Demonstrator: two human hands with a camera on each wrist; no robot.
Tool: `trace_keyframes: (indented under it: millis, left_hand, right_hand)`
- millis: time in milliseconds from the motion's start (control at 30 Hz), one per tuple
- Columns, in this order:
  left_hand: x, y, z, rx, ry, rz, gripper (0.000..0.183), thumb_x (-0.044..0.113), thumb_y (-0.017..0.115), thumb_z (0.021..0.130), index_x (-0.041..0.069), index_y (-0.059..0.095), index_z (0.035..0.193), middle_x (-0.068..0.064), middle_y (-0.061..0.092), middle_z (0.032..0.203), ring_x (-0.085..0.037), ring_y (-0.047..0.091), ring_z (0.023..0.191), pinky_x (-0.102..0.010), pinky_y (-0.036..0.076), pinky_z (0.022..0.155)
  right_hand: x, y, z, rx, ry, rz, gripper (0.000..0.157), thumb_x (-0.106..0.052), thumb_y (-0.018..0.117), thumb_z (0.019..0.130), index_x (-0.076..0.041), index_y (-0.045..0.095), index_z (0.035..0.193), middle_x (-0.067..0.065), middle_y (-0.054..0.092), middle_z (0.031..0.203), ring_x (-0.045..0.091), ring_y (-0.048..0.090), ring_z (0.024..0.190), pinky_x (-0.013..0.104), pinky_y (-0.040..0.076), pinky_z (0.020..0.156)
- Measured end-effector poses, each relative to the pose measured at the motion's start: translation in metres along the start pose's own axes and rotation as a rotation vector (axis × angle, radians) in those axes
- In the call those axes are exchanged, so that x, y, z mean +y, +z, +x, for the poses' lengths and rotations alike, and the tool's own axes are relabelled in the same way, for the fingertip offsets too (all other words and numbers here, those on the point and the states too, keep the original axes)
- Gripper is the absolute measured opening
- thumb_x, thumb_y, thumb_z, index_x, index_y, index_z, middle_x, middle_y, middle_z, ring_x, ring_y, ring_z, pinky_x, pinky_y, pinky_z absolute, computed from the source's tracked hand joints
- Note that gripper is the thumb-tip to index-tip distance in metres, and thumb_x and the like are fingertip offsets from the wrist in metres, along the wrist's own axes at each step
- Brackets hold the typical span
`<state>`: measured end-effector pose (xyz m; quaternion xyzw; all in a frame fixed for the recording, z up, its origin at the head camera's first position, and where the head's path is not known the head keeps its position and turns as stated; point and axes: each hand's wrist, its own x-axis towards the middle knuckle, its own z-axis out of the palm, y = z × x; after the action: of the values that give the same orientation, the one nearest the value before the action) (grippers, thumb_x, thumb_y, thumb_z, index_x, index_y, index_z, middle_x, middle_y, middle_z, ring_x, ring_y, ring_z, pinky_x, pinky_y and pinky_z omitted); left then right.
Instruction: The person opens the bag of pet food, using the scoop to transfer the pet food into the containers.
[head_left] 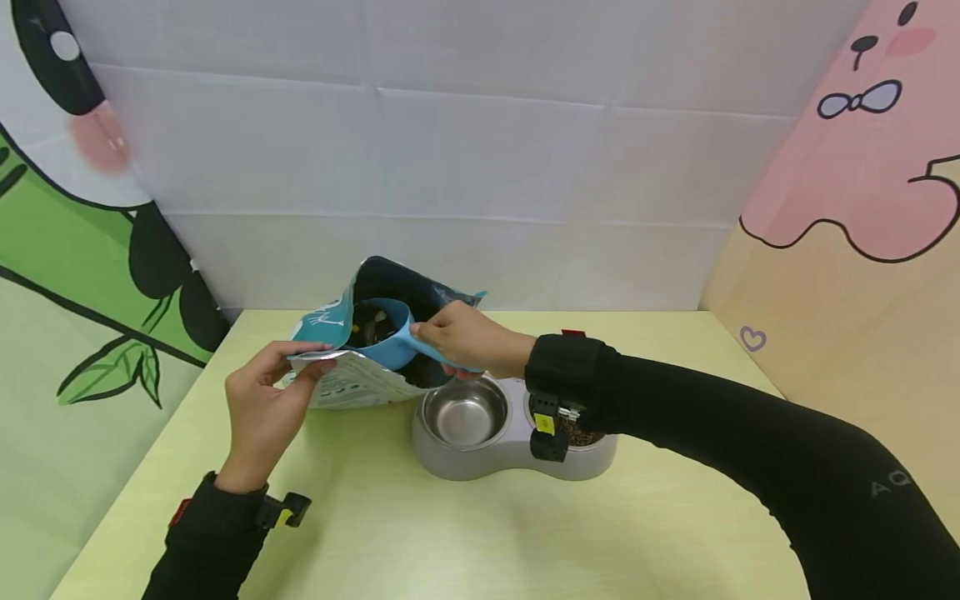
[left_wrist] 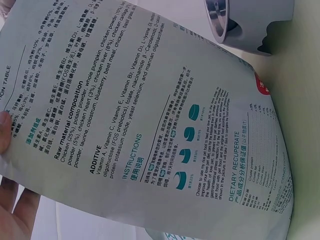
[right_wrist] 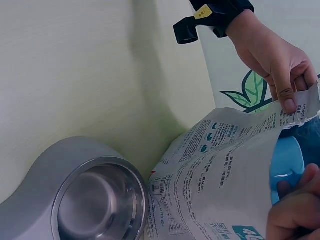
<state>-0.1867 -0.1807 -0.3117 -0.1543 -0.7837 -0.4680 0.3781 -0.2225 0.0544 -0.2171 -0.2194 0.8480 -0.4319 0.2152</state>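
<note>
A pet food bag [head_left: 352, 385], teal and silver-white, stands tilted with its mouth open at the left of the table. My left hand [head_left: 270, 408] pinches the near left edge of that mouth between thumb and fingers. In the bag's opening sits a blue scoop [head_left: 392, 353] with dark kibble [head_left: 367, 325] in its cup. My right hand [head_left: 476, 337] grips the scoop's handle. The right wrist view shows the scoop partly hidden behind the bag's rim. Printed text on the back panel [left_wrist: 150, 125] fills much of the left wrist view.
A grey double feeder [head_left: 468, 462] stands just right of the bag. Its left steel bowl [head_left: 465, 412] is bare inside, while brown kibble [head_left: 583, 435] lies in the right bowl, partly covered by my right wrist. A white wall [head_left: 480, 158] closes off the table's back.
</note>
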Motion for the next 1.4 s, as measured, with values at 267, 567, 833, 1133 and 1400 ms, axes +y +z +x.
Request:
trace_keyframes:
  millis: [267, 567, 833, 1133, 1400]
  left_hand:
    - [0.001, 0.001, 0.003, 0.005, 0.020, -0.004, 0.028, -0.008, 0.070, 0.069, 0.006, 0.065, 0.093, -0.007, 0.064, 0.086, -0.002, 0.056, 0.083, -0.013, 0.044, 0.080]
    - [0.001, 0.000, 0.002, 0.013, 0.007, 0.005, 0.028, -0.007, 0.071, 0.069, 0.006, 0.065, 0.093, -0.006, 0.064, 0.086, -0.002, 0.057, 0.084, -0.013, 0.044, 0.080]
    - [0.001, 0.000, 0.001, 0.011, -0.011, 0.013, 0.027, -0.006, 0.070, 0.070, 0.006, 0.065, 0.093, -0.005, 0.064, 0.087, -0.002, 0.057, 0.085, -0.013, 0.044, 0.080]
    - [0.002, -0.001, 0.001, 0.021, -0.011, 0.004, 0.029, -0.006, 0.071, 0.069, 0.006, 0.065, 0.095, -0.007, 0.064, 0.089, -0.002, 0.057, 0.087, -0.013, 0.044, 0.080]
    - [0.002, 0.001, 0.002, 0.021, -0.001, -0.006, 0.029, -0.006, 0.071, 0.069, 0.006, 0.065, 0.095, -0.008, 0.065, 0.090, -0.003, 0.057, 0.087, -0.013, 0.044, 0.080]
  right_hand:
    - [-0.001, -0.003, -0.005, 0.018, 0.011, -0.004, 0.045, -0.032, 0.040, 0.097, -0.008, 0.046, 0.059, 0.007, 0.042, 0.054, 0.017, 0.037, 0.046, 0.027, 0.035, 0.043]
    - [0.000, -0.002, -0.015, 0.023, -0.018, 0.018, 0.046, -0.029, 0.041, 0.097, -0.011, 0.038, 0.055, 0.006, 0.034, 0.051, 0.023, 0.037, 0.049, 0.029, 0.035, 0.045]
    - [0.005, -0.003, -0.022, 0.034, -0.006, 0.032, 0.046, -0.030, 0.041, 0.097, -0.012, 0.035, 0.056, 0.005, 0.030, 0.053, 0.019, 0.037, 0.047, 0.029, 0.035, 0.045]
    - [0.014, -0.009, -0.032, 0.060, 0.007, 0.061, 0.039, -0.030, 0.040, 0.097, -0.007, 0.045, 0.065, 0.005, 0.034, 0.055, 0.018, 0.035, 0.046, 0.026, 0.033, 0.043]
    - [0.014, -0.015, -0.035, 0.075, -0.017, 0.063, 0.035, -0.030, 0.040, 0.098, -0.006, 0.060, 0.084, 0.006, 0.039, 0.058, 0.017, 0.037, 0.046, 0.026, 0.035, 0.044]
